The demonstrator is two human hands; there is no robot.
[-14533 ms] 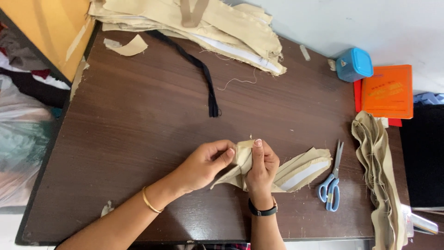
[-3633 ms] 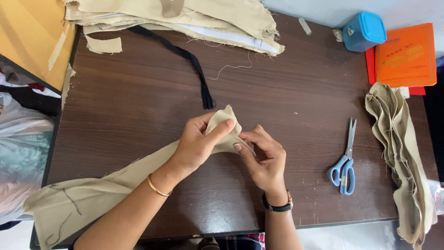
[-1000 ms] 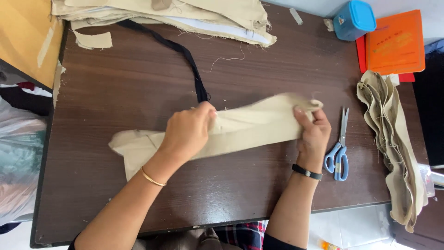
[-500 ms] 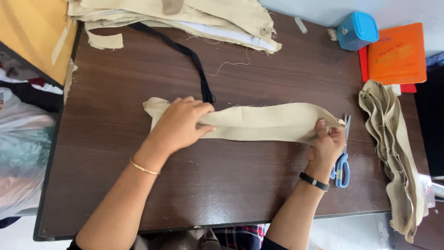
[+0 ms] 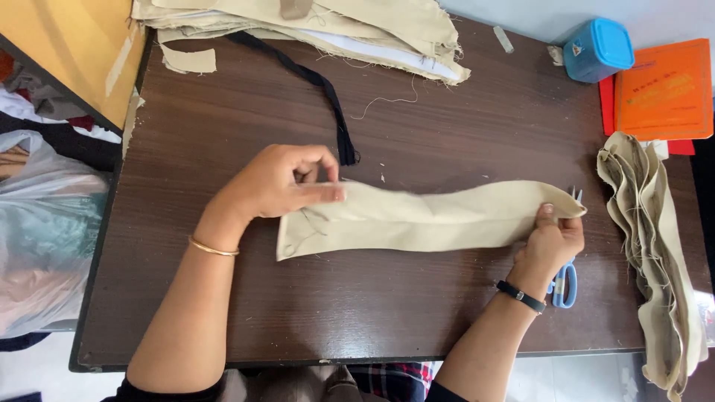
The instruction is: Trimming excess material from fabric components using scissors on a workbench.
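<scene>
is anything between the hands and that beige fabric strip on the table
Nothing visible. The left hand pinches the beige fabric strip at its left end and the right hand grips its right end, partly covering the blue-handled scissors beneath.

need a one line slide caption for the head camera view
Two hands, left hand and right hand, hold a long beige fabric strip flat on a dark brown wooden table.

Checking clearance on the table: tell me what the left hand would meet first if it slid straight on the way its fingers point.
The left hand points right along the long beige fabric strip it presses; going on, it would probably meet the right hand holding the far end.
</scene>
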